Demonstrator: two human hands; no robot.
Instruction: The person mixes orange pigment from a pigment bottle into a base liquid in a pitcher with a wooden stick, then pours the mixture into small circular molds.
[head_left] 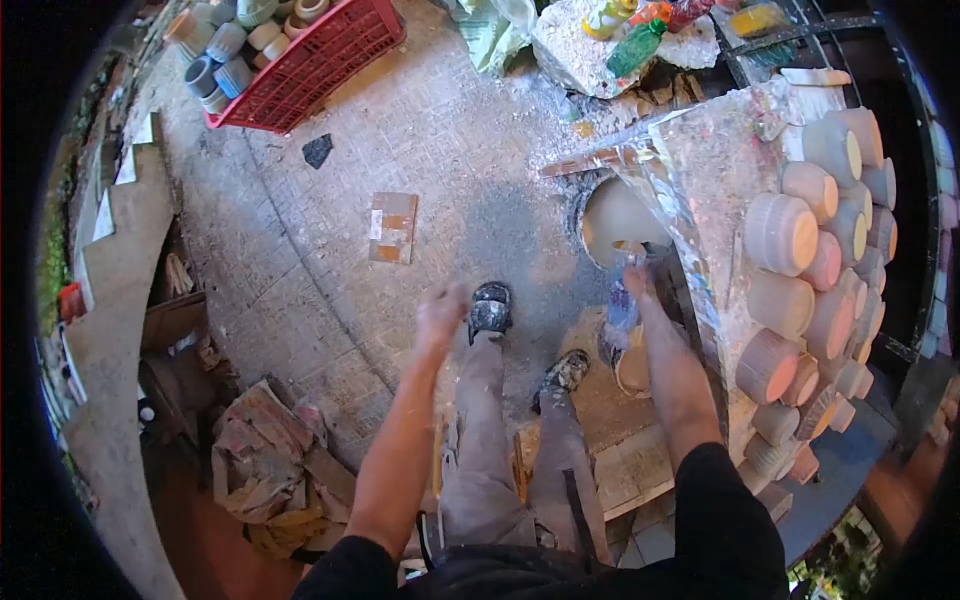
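My right hand [637, 281] is closed at the near edge of a round basin [622, 222] of greyish liquid. Just below its fingers is a clear, bluish plastic bottle [622, 308]; the hand's grip on it is hard to make out. A small orange-brown piece [628, 246] shows over the liquid, just beyond the fingers. My left hand [441, 311] hangs over the floor beside my shoe, blurred by motion, so its fingers cannot be read. Many clay pots [780, 233] stand in rows on the table at the right.
A red crate [322, 68] of pots is at the upper left. A square tile [393, 228] and a dark shard [317, 151] lie on the floor. Coloured bottles [635, 48] rest on a pale block at the top. Crumpled cloth [265, 450] lies at the lower left.
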